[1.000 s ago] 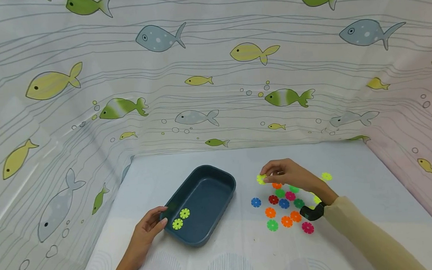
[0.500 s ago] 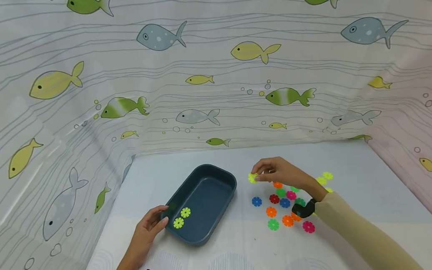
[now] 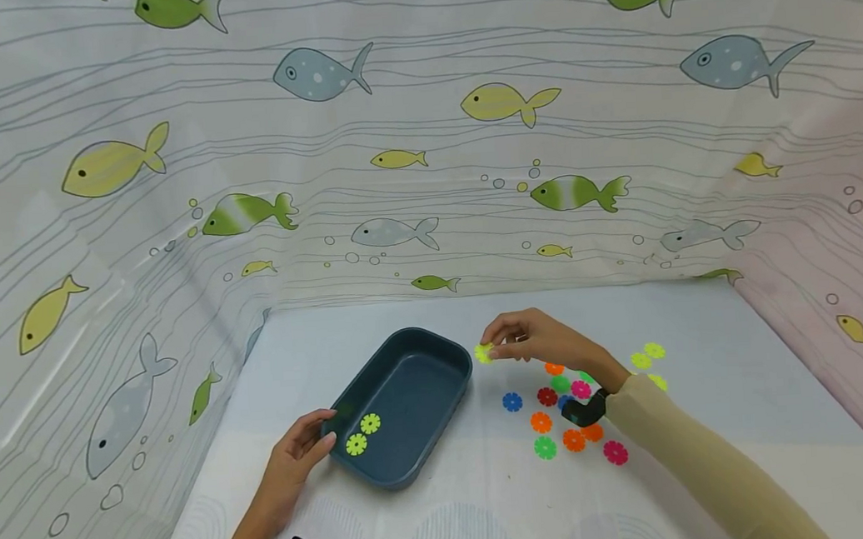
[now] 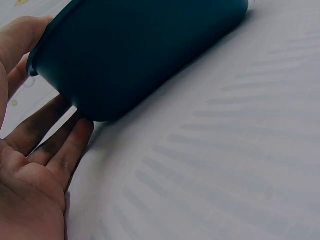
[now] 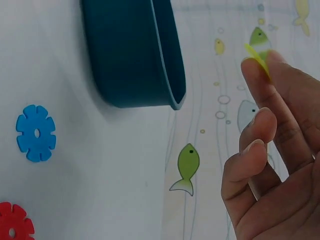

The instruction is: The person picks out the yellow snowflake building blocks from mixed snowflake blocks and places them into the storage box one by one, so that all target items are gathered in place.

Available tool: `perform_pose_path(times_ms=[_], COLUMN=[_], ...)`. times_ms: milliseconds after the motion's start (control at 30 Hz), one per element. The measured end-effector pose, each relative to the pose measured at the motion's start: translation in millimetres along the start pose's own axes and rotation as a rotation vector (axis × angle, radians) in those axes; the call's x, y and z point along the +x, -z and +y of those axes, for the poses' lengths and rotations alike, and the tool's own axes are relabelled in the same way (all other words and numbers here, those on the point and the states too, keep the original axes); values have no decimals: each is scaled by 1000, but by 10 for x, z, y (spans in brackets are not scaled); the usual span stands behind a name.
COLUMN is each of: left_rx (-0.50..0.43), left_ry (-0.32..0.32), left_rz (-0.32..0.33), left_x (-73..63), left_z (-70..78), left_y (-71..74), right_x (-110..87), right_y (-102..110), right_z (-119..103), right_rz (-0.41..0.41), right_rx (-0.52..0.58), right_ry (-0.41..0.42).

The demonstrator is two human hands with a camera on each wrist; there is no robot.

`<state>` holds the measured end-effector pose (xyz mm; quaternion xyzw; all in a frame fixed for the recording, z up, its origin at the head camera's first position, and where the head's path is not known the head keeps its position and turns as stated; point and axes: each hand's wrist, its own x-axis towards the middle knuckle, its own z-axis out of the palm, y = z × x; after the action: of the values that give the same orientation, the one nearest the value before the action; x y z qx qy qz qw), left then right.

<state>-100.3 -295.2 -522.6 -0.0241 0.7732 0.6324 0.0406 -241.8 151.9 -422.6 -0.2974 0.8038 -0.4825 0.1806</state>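
In the head view a dark blue plastic tub (image 3: 418, 404) stands on the table with two yellow notched discs (image 3: 357, 444) inside at its near left end. My left hand (image 3: 294, 454) holds that end, thumb and index finger at the rim. The left wrist view has its other fingers (image 4: 75, 142) against the tub's lower corner. Between thumb and index finger, my right hand (image 3: 537, 337) pinches another yellow notched disc (image 3: 483, 353), raised just right of the tub's far right rim. Seen edge-on, this pinched disc (image 5: 257, 57) shows in the right wrist view.
Several notched discs lie loose right of the tub, among them a blue disc (image 3: 512, 402), an orange disc (image 3: 541, 422) and a pink disc (image 3: 615, 453). Beyond the right forearm are yellow discs (image 3: 641, 361). A fish-print curtain (image 3: 427, 203) walls the table's back and sides.
My right hand has carried the pinched yellow disc leftward from above the loose discs to beside the tub. The left hand and tub have stayed in place.
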Motion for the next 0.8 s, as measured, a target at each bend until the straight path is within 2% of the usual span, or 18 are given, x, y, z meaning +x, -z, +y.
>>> perform_pose_path(times_ms=[467,800], left_rx=[2,6], left_ry=[-13,-5], left_rz=[-9,1], left_x=[26,24], left_z=[3,-14], left_y=[-5,1], right_x=[283,511], right_y=[-104,-223], right_z=[-1,-88], right_rz=[-126,-235], right_rx=[72,62], right_ry=[32,51])
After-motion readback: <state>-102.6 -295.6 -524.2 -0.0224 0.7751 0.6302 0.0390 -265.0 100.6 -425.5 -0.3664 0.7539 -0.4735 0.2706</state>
